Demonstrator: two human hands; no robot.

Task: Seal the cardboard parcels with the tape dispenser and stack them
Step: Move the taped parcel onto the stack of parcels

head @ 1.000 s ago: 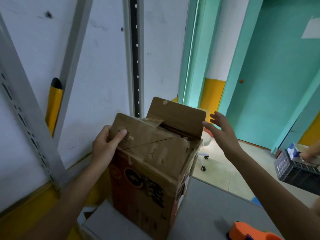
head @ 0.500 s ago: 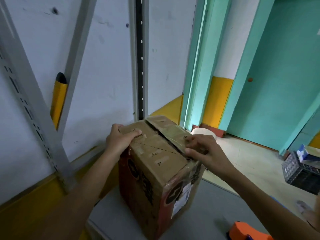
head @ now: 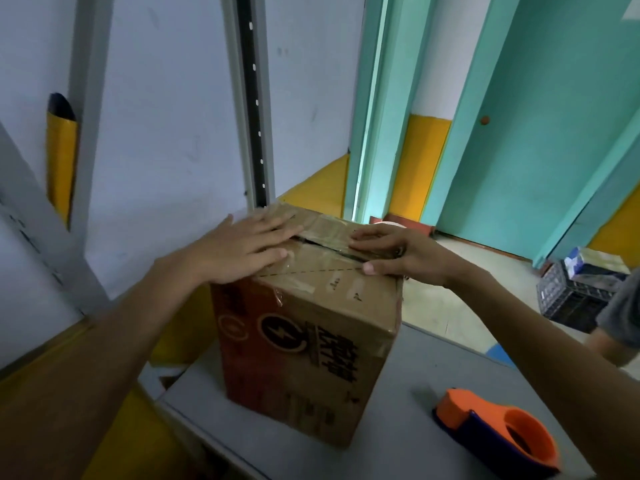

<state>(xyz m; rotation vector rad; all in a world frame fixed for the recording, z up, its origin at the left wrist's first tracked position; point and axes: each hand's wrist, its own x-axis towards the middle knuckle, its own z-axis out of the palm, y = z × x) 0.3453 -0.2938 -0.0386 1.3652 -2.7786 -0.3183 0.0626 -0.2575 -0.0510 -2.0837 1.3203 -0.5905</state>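
Observation:
A brown cardboard parcel [head: 311,344] with a red side and a lightning logo stands upright on the grey table [head: 426,441]. Its top flaps are folded down, with a dark gap along the seam between them. My left hand [head: 242,251] lies flat with straight fingers on the left part of the top. My right hand [head: 398,251] presses flat on the right flap, thumb along the near edge. An orange and dark blue tape dispenser [head: 498,434] lies on the table at the lower right, apart from both hands.
A grey metal rack post [head: 251,98] and white wall stand behind the parcel. A teal door frame [head: 367,109] is beyond. On the floor at right sits a black crate [head: 568,299] holding boxes. Another person's sleeve [head: 620,310] shows at the right edge.
The raised far flap was folded down. Both hands went from gripping the flaps' edges to lying flat on top. The view came closer over the parcel.

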